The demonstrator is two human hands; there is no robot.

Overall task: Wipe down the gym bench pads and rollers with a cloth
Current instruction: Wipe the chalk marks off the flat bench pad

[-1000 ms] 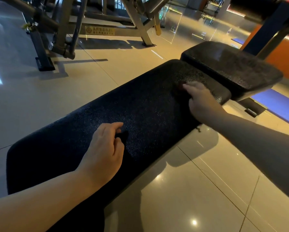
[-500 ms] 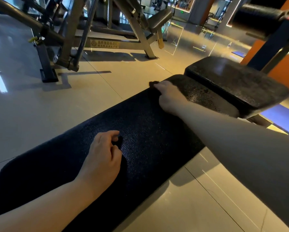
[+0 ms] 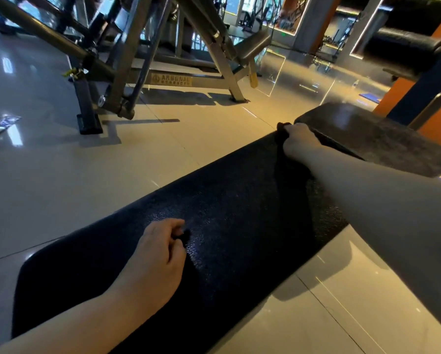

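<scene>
In the upper left of the frame a steel frame (image 3: 137, 60) of another machine stands on the glossy tiled floor (image 3: 61, 175), well apart from the work.

At lower centre-left the left hand (image 3: 158, 261) rests on the long pad (image 3: 239, 213), which runs from the lower left corner up toward the right. Its fingers are curled, with the thumb close against the forefinger. A small dark spot shows at the fingertips, but I cannot tell whether it is something pinched or only shadow.

Further right, at the far end of the long pad, the cloth (image 3: 282, 127) sits bunched and dark on the pad's far corner, just beside the gap before the seat pad (image 3: 372, 139). The right hand (image 3: 297, 141) has its fingers clamped around the cloth, with the arm stretched out over the pad.

In the upper right corner the black roller (image 3: 403, 44) hangs above the seat pad.

Judging from this, the main risks are:
- The cloth is bunched small, so each pass likely covers only a narrow strip and may leave bands of the long pad unwiped.
- Working at the corner, the cloth could slide off the edge or catch in the gap between the pads.
- With the reach this long, body weight probably leans on the left hand, and a slip there would jolt the stroke.
</scene>
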